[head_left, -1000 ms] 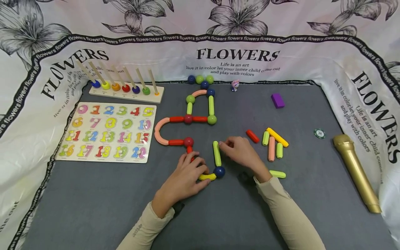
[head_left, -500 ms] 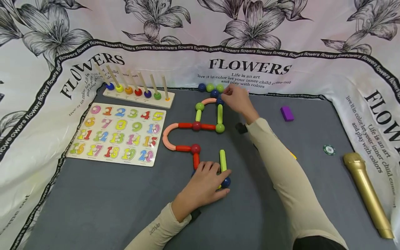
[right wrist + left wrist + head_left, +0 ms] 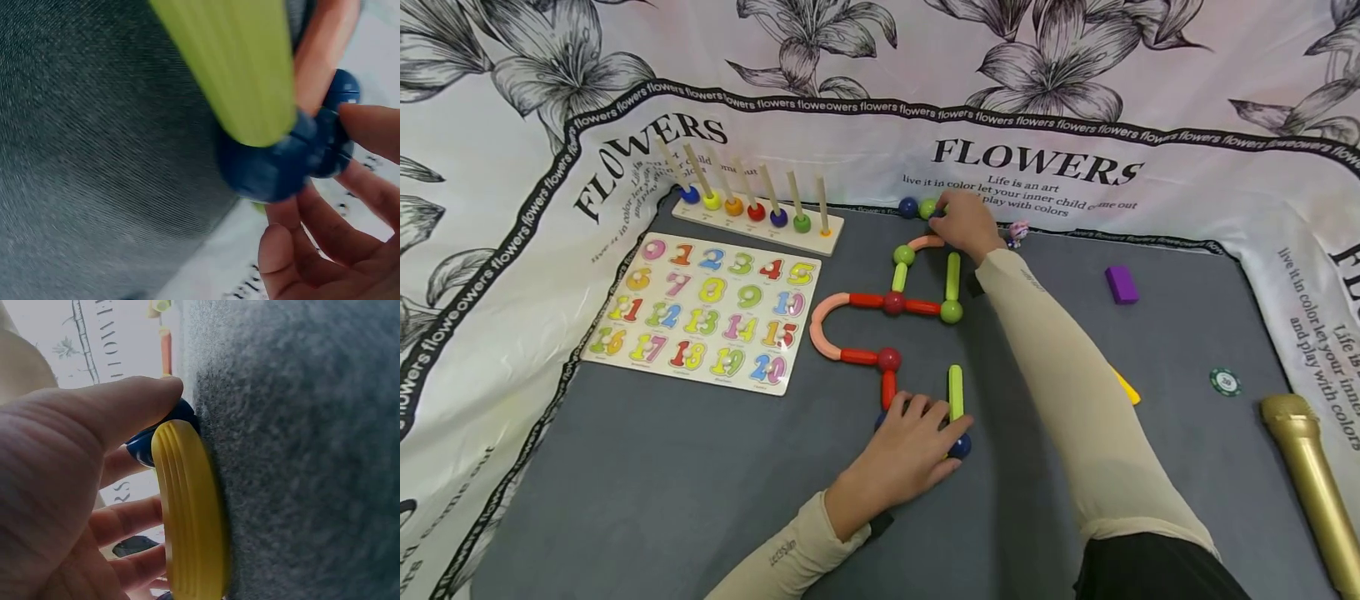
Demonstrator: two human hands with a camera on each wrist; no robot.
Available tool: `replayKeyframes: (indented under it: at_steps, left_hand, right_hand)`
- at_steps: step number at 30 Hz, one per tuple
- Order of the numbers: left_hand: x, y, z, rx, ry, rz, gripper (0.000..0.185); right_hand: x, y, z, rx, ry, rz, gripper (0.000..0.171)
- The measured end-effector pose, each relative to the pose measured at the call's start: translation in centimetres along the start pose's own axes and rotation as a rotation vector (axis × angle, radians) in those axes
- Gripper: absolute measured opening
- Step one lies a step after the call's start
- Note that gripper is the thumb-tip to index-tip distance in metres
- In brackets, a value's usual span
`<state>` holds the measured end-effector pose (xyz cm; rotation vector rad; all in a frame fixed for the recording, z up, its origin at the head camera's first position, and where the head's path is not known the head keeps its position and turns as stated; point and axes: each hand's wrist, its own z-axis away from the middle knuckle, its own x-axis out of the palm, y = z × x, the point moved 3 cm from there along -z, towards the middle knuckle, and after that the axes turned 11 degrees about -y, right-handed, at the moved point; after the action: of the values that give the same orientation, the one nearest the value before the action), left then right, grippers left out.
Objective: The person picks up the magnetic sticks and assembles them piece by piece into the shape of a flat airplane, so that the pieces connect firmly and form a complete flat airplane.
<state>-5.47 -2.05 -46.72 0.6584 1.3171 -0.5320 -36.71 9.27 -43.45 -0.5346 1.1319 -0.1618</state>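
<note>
My left hand [image 3: 895, 467] grips a dark blue ball [image 3: 961, 447] between thumb and index finger. In the left wrist view a yellow curved stick [image 3: 190, 512] joins that ball, with my other fingers behind it. A light green stick [image 3: 956, 392] points up from the ball. At the far edge, my right hand [image 3: 967, 223] pinches another dark blue ball [image 3: 331, 153], seen in the right wrist view. Right beside it, a blue ball [image 3: 265, 169] ends a light green stick [image 3: 231, 69]. A peach arc [image 3: 925, 242] and red sticks [image 3: 867, 301] belong to the linked shape.
Left of the shape lie a number board [image 3: 700, 312] and a peg stand [image 3: 756, 225]. A blue ball [image 3: 908, 207] and green ball [image 3: 928, 208] sit at the back. Rightward are a toy figurine [image 3: 1018, 232], purple block [image 3: 1122, 285], poker chip [image 3: 1225, 382] and gold microphone [image 3: 1307, 483].
My right hand has gone from beside the light green stick to the balls at the far edge. My left hand has shifted right onto the blue ball. The head view has also shifted.
</note>
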Motion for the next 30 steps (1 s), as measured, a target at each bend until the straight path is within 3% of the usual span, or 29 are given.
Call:
replayKeyframes:
  at_steps: [6,10,21,25,30]
  left_hand:
    - [-0.2,0.3,-0.1,-0.005,0.002,0.021,0.056]
    - [-0.2,0.3,-0.1,-0.006,-0.001,0.029,0.056]
    - [-0.2,0.2,0.2,0.025,0.017,0.076,0.057]
    - [-0.3,0.2,0.2,0.048,0.023,0.090,0.057]
    - [-0.3,0.4,0.1,0.055,0.016,0.085,0.055]
  right_hand:
    - [-1.4,-0.4,3.9,-0.093,0.086,-0.152,0.041]
    - [-1.1,0.4,7.6,-0.137,0.099,-0.216,0.040]
    - [4.7,4.7,17.6,-0.149,0.026,-0.251,0.034]
    - [6.8,5.5,19.5,-0.157,-0.010,-0.287,0.028]
    - [7.9,5.6,20.1,-0.177,-0.011,-0.287,0.025]
